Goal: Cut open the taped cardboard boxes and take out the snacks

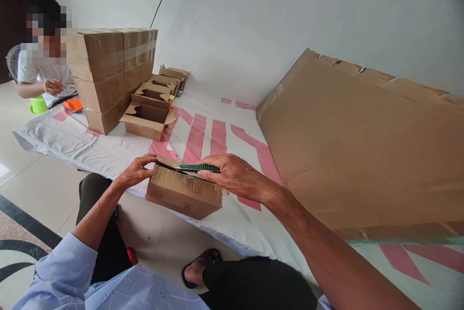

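Note:
A small cardboard box [184, 196] sits at the near edge of the cloth-covered table, its top flap slightly raised. My left hand [137, 170] grips the box's upper left corner, thumb on the near side and fingers at the flap. In my right hand [232, 174] is a utility knife [199, 168] with a green ribbed handle. The knife lies along the slit under the flap, its tip pointing left. Whether the blade is inside the box is hard to see. My right fingers close around the handle just above the box's right end.
Several open cardboard boxes [147, 119] stand in a row beyond, beside a stack of closed cartons [105, 78]. A large carton [362, 150] leans at the right. Across the table at far left sits another person [45, 68], near an orange object [73, 104].

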Motion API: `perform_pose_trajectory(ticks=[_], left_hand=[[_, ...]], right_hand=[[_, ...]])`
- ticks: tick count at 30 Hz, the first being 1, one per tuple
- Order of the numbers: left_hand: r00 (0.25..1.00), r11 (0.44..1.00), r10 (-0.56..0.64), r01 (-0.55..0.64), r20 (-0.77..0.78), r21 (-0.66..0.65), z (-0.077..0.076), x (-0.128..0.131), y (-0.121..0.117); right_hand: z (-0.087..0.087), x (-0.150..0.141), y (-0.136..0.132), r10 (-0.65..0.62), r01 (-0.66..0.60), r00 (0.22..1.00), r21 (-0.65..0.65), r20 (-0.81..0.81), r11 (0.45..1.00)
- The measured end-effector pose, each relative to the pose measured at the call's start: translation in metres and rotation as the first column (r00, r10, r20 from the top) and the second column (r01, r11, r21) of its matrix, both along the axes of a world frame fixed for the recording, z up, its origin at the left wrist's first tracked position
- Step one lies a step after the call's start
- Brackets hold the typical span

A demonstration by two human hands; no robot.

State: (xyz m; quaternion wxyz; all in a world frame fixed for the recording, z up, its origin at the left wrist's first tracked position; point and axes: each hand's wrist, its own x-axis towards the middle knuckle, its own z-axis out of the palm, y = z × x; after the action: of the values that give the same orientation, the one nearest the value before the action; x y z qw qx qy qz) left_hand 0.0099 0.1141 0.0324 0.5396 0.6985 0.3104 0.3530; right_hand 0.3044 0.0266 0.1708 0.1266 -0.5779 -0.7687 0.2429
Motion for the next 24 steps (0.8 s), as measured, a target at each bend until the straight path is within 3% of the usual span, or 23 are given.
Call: perform_pose_trajectory(ticks=[5, 9, 12, 16, 18, 20, 24], left_hand=[[1.0, 1.0, 0.002, -0.002, 0.002, 0.001, 0.003, 0.0, 0.001], [1.0, 1.0, 0.007, -0.007, 0.012, 0.004, 0.001, 0.0, 0.002], [1.0, 1.0, 0.004, -0.004, 0.004, 0.002, 0.0, -0.001, 0.003], [1.0, 1.0, 0.0, 0.0, -0.021, -0.003, -0.002, -0.003, 0.005], [0.999, 1.0, 0.002, -0.002, -0.032, 0.007, -0.005, -0.003, 0.007], [0.999, 1.0, 0.006, -0.005, -0.041, 0.026, -0.009, -0.003, 0.009], [0.999, 0.999, -0.013, 0.015, -0.031, 0.047, -0.01, -0.005, 0.01]], right_hand=[[0.011, 0.001, 0.002, 0.008, -0.004, 0.989, -0.026, 0.148, 1.0], [0.009, 0.013, 0.001, 0.021, -0.02, 0.983, -0.007, 0.181, 1.0], [0.0, 0.036, -0.005, -0.01, 0.003, 0.986, 0.041, 0.167, 0.999], [-0.016, 0.09, -0.029, -0.115, 0.109, 0.988, 0.061, 0.1, 0.992], [-0.032, 0.119, -0.046, -0.203, 0.203, 0.979, 0.03, 0.004, 0.979], [-0.06, 0.143, -0.062, -0.34, 0.344, 0.935, 0.019, -0.103, 0.939], [-0.155, 0.166, -0.083, -0.544, 0.577, 0.809, 0.122, -0.223, 0.807]])
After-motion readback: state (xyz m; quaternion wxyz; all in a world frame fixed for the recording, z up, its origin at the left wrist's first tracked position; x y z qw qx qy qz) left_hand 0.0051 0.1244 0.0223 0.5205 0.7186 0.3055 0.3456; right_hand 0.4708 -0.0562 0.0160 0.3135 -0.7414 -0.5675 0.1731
